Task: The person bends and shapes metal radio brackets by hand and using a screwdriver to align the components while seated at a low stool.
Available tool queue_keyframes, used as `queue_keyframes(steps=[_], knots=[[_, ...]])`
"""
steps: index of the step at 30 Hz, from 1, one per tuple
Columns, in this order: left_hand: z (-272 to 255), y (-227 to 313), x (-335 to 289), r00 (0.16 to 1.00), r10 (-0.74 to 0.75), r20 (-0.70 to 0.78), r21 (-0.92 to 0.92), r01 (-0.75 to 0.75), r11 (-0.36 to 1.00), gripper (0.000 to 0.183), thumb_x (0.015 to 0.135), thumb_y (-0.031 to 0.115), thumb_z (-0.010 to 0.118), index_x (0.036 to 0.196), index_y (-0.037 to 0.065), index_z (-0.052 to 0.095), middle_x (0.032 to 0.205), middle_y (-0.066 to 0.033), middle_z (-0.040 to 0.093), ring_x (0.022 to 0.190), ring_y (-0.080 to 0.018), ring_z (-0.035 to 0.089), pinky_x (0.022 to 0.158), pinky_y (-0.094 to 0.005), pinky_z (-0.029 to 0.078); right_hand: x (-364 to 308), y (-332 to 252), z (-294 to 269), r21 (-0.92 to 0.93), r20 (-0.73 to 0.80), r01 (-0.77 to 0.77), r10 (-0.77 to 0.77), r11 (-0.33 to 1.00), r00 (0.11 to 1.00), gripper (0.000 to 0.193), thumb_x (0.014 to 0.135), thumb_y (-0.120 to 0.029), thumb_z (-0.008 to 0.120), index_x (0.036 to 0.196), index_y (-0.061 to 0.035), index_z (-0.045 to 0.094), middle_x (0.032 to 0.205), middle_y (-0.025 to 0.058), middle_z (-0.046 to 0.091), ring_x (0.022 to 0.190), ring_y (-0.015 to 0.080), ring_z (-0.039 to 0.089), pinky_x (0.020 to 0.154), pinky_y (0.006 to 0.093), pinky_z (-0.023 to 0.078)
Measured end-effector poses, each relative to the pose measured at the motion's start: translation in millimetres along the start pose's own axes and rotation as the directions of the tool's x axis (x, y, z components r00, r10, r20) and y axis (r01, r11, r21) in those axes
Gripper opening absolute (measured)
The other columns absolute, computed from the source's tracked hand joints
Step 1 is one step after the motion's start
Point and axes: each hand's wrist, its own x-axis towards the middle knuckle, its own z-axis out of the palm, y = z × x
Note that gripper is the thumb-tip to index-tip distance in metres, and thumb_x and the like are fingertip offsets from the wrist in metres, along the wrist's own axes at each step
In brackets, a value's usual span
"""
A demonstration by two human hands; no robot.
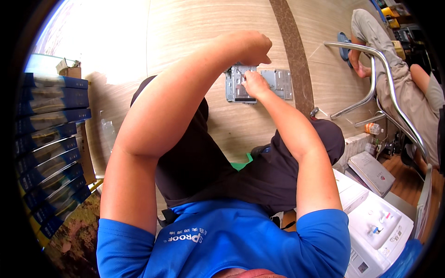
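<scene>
On the floor in front of me lies what looks like an opened laptop base [235, 88], grey, with exposed metal parts and a dark strip on its near edge. A flat grey panel [280, 83] with vent slots lies against its right side. My left hand [256, 47] hangs over the far edge of the base, its fingers curled; the back of the hand hides whatever is in them. From the right, my right hand [255, 84] reaches onto the base. Its fingertips are pressed together on the metal, and anything between them is too small to make out.
Blue boxes [55, 116] are stacked at the left. A metal-framed chair [389, 60] stands at the right, near another person's legs [378, 46]. A white water dispenser [371, 222] is at the lower right. A small dark object [314, 111] lies beside my right knee.
</scene>
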Motion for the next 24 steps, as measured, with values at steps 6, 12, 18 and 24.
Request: queue_keyframes(steps=[6,12,18,24], knots=[[-1.7,0.8,-3.3,1.0,-0.026,-0.009,-0.031,0.025,0.999,0.049,0.092,0.038,0.062,0.127,0.004,0.061,0.122,-0.0168,0.065,0.116,-0.0347,0.06,0.097,-0.0443,0.048,-10.9,-0.3,-12.1,-0.014,0.031,-0.027,0.028,1.0,0.999,0.034,0.087,-0.026,0.069,0.111,-0.0045,0.059,0.113,0.0206,0.063,0.109,0.0378,0.062,0.094,0.0465,0.05],[-1.2,-15.2,-15.2,0.981,0.079,-0.179,0.004,-0.079,0.997,0.042,0.091,0.038,0.064,0.109,0.0,0.068,0.11,-0.0191,0.068,0.102,-0.0368,0.065,0.086,-0.0472,0.051,-32.6,-2.6,-48.4,0.041,-0.129,-0.075,0.08,0.996,0.988,0.034,0.084,-0.025,0.07,0.11,-0.0046,0.062,0.108,0.02,0.065,0.103,0.0378,0.063,0.09,0.0461,0.05],[5.6,-24.1,-52.5,0.982,0.04,-0.186,-0.013,-0.044,0.999,0.045,0.091,0.037,0.065,0.119,0.002,0.063,0.11,-0.0205,0.068,0.106,-0.0374,0.064,0.089,-0.0461,0.05,-80.3,-20.7,-142.8,0.252,-0.231,0.043,0.017,0.967,0.973,0.033,0.087,-0.028,0.069,0.108,-0.0033,0.067,0.1,0.0188,0.069,0.096,0.0333,0.067,0.085,0.0436,0.052],[12.6,-0.5,-84.9,0.998,0.03,-0.058,-0.133,-0.037,0.99,0.043,0.092,0.027,0.065,0.128,0.004,0.057,0.09,-0.019,0.069,0.088,-0.0357,0.066,0.081,-0.044,0.051,-160.0,-20.6,-227.8,0.564,-0.468,0.27,0.033,0.78,0.883,0.024,0.085,-0.014,0.072,0.104,-0.0001,0.066,0.089,0.0109,0.065,0.072,0.0181,0.062,0.068,0.0299,0.053]])
